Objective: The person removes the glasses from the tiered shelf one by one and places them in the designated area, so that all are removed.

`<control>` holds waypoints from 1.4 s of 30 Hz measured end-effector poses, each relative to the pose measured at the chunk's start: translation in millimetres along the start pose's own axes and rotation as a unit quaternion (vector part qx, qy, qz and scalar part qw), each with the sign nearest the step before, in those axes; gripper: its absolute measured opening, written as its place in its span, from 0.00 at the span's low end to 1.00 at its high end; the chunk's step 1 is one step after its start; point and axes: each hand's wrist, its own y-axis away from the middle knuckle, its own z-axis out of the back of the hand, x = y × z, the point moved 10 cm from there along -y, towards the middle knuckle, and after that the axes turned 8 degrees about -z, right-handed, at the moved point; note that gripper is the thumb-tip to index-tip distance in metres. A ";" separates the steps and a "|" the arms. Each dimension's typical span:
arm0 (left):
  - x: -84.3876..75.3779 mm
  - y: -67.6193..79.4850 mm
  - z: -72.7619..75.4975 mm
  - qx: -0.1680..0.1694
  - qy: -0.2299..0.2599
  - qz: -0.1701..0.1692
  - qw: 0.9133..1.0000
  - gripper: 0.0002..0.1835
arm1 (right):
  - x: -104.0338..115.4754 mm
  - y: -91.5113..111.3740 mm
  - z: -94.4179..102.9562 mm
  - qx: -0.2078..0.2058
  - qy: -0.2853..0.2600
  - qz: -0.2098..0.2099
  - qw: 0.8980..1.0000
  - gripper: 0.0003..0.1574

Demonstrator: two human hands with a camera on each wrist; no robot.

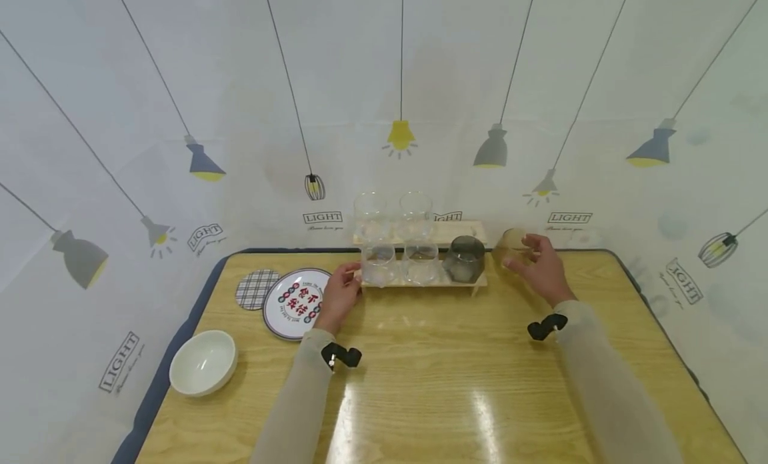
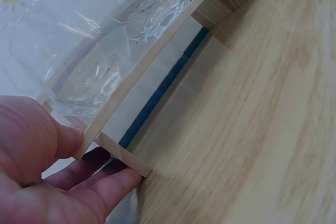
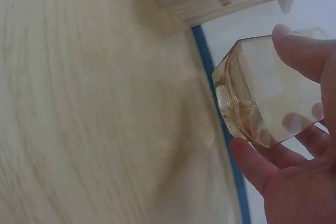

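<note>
A two-tier wooden rack (image 1: 441, 232) stands at the back of the table. Its left end is gripped by my left hand (image 1: 339, 296), thumb on the lower board and fingers around the end support (image 2: 123, 156). Several clear glasses (image 1: 379, 264) sit on both tiers, and one dark grey glass (image 1: 465, 259) is at the right of the lower tier. Just right of the rack, my right hand (image 1: 545, 271) holds an amber glass (image 3: 257, 85) between thumb and fingers. In the right wrist view that faceted glass is tilted sideways, apart from the rack's end.
Left of my left hand lies a patterned plate (image 1: 294, 307), overlapping a checked round coaster (image 1: 255, 287). A white bowl (image 1: 204, 363) is near the table's left edge. Behind the rack rises a white sheet (image 1: 360, 84) printed with lamps. The wooden table (image 1: 432, 384) extends toward me.
</note>
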 end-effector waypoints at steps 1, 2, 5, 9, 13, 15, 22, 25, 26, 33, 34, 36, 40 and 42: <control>-0.6 0.2 -0.3 0.000 0.001 0.000 1.000 0.17 | -3.0 -1.6 -1.9 0.001 0.002 -0.003 1.000 0.64; -1.1 0.2 -0.6 0.000 0.001 -0.002 1.000 0.17 | -5.5 -2.9 -4.0 0.003 0.003 -0.007 1.000 0.64; -1.9 0.7 -1.5 0.000 0.001 -0.006 1.000 0.17 | -11.2 -6.4 -9.2 0.006 0.008 -0.012 1.000 0.63; -1.9 1.5 -2.0 0.001 -0.002 -0.009 1.000 0.17 | -14.8 -8.6 -13.3 0.006 0.012 -0.012 1.000 0.63; -2.9 1.3 -1.8 0.000 -0.004 -0.011 1.000 0.17 | -14.1 -8.8 -15.3 0.009 0.005 -0.009 1.000 0.64; -3.4 0.7 -2.2 0.001 -0.002 -0.012 1.000 0.17 | -14.5 -9.3 -15.3 0.012 0.009 -0.009 1.000 0.65; -1.4 -1.0 -2.3 0.004 0.005 -0.009 1.000 0.17 | -6.1 -6.8 -9.8 0.011 0.008 -0.008 1.000 0.72; -1.0 -0.8 -1.1 0.003 0.003 -0.005 1.000 0.18 | 6.8 -4.4 -3.9 -0.004 0.007 0.006 1.000 0.70; -1.3 -0.7 -0.9 0.003 0.003 -0.005 1.000 0.18 | 12.4 -2.9 -2.0 -0.009 0.011 0.012 1.000 0.69; -0.8 -1.0 -1.3 0.009 0.008 0.001 1.000 0.18 | 56.7 8.4 9.1 -0.056 0.033 0.063 0.996 0.59; -0.5 -1.3 -1.3 0.009 0.010 0.003 1.000 0.18 | 63.6 10.0 8.8 -0.059 0.036 0.073 0.995 0.58; 0.0 -1.3 -1.3 0.009 0.012 0.006 1.000 0.18 | 77.1 13.2 7.0 -0.062 0.036 0.092 0.993 0.55; 1.0 -1.0 -1.3 0.009 0.013 0.008 1.000 0.18 | 102.1 19.5 0.3 -0.061 0.023 0.114 0.991 0.51; 0.7 -0.5 -1.4 0.009 0.013 0.008 1.000 0.18 | 113.4 21.3 -4.5 -0.056 0.016 0.115 0.992 0.50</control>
